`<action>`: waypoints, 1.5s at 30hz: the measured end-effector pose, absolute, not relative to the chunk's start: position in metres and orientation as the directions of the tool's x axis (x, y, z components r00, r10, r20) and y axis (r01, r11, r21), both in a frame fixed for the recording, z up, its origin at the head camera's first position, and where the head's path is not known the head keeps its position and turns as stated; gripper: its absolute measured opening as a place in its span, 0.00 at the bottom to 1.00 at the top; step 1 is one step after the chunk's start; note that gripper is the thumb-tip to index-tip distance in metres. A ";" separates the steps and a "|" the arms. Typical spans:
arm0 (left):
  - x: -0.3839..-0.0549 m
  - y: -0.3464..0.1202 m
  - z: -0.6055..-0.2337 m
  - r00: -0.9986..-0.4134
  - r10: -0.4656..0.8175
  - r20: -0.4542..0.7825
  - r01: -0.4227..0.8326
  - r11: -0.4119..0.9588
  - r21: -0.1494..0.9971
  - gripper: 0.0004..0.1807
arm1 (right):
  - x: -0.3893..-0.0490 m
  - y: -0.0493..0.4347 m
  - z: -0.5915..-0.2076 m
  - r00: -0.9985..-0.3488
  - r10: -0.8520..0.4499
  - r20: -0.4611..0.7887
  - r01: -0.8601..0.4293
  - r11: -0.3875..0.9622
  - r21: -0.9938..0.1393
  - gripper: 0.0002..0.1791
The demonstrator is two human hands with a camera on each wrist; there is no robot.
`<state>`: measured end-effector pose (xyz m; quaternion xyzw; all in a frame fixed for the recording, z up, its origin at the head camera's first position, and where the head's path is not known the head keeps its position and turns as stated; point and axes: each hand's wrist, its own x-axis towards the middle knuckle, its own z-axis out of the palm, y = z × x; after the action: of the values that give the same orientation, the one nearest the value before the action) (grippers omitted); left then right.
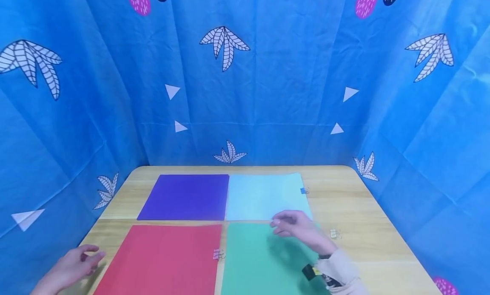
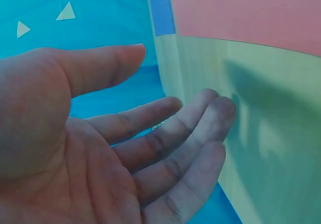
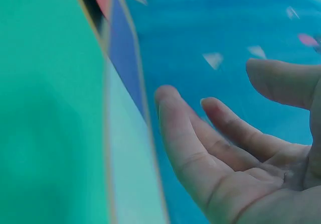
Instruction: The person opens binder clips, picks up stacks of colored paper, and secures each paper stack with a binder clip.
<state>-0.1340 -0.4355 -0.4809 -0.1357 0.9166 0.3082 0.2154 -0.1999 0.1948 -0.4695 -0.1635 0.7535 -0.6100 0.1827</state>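
My right hand (image 1: 300,231) hovers over the far part of the green paper (image 1: 252,256), its fingers loosely bent around nothing. Just beyond it lies the light blue paper (image 1: 264,197). In the right wrist view the palm of that hand (image 3: 235,158) faces the camera and holds nothing. At the table's left edge, beside the red paper (image 1: 164,256), is my left hand (image 1: 72,263). Its relaxed fingers (image 2: 165,148) hold nothing in the left wrist view. A purple paper (image 1: 185,197) lies at the back left.
A pink binder clip (image 1: 218,254) grips the red paper's right edge, and a blue binder clip (image 1: 304,191) sits on the light blue paper's right edge. A pale binder clip (image 1: 334,234) lies right of the green paper. Blue patterned cloth (image 1: 252,95) surrounds the wooden table (image 1: 360,261).
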 end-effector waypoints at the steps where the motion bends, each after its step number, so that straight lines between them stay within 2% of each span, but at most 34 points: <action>1: -0.136 -0.434 -0.478 -0.883 -0.106 -0.457 -0.359 0.778 0.515 0.50 | -0.201 0.206 -0.468 -0.890 -0.452 -0.062 -0.037 0.207 -0.978 0.29; 5: -0.151 -0.420 -0.466 -0.943 -0.057 -0.327 -0.231 0.820 0.523 0.42 | -0.200 0.248 -0.461 -0.953 -0.300 -0.043 -0.043 0.274 -0.961 0.30; 8: -0.165 -0.405 -0.457 -0.971 -0.029 -0.236 -0.147 0.853 0.501 0.40 | -0.194 0.278 -0.460 -0.986 -0.141 -0.088 0.030 0.367 -0.930 0.32; 12: -0.183 -0.388 -0.450 -0.983 -0.006 -0.185 -0.100 0.857 0.506 0.40 | -0.190 0.311 -0.465 -0.990 0.011 -0.137 0.126 0.480 -0.868 0.36; 16: -0.197 -0.375 -0.449 -0.983 -0.007 -0.182 -0.105 0.838 0.536 0.41 | -0.191 0.335 -0.476 -0.986 0.081 -0.147 0.167 0.598 -0.784 0.38; 19: -0.206 -0.366 -0.453 -0.985 -0.006 -0.170 -0.101 0.825 0.556 0.41 | -0.191 0.346 -0.486 -0.978 0.102 -0.183 0.205 0.640 -0.741 0.41; 24: -0.223 -0.354 -0.463 -0.993 0.003 -0.122 -0.067 0.822 0.565 0.39 | -0.189 0.354 -0.498 -0.967 0.105 -0.232 0.246 0.626 -0.740 0.42; 28: -0.242 -0.349 -0.471 -0.993 -0.021 -0.119 -0.086 0.818 0.569 0.40 | -0.189 0.353 -0.502 -0.968 0.094 -0.235 0.239 0.644 -0.726 0.37; 35: -0.266 -0.340 -0.482 -0.984 -0.092 -0.154 -0.157 0.859 0.488 0.44 | -0.189 0.341 -0.511 -0.972 0.082 -0.218 0.220 0.637 -0.739 0.15; 41: -0.273 -0.330 -0.490 -0.977 -0.151 -0.150 -0.201 0.882 0.426 0.43 | -0.191 0.337 -0.515 -0.970 0.100 -0.222 0.233 0.644 -0.728 0.12; 45: -0.277 -0.326 -0.495 -0.970 -0.194 -0.147 -0.237 0.888 0.393 0.48 | -0.192 0.336 -0.514 -0.968 0.108 -0.228 0.243 0.650 -0.720 0.14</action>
<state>-0.2771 -0.3260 -0.4953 -0.1112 0.9703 0.2085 0.0517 -0.1916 0.3356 -0.5138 0.0969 0.9047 -0.4067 0.0826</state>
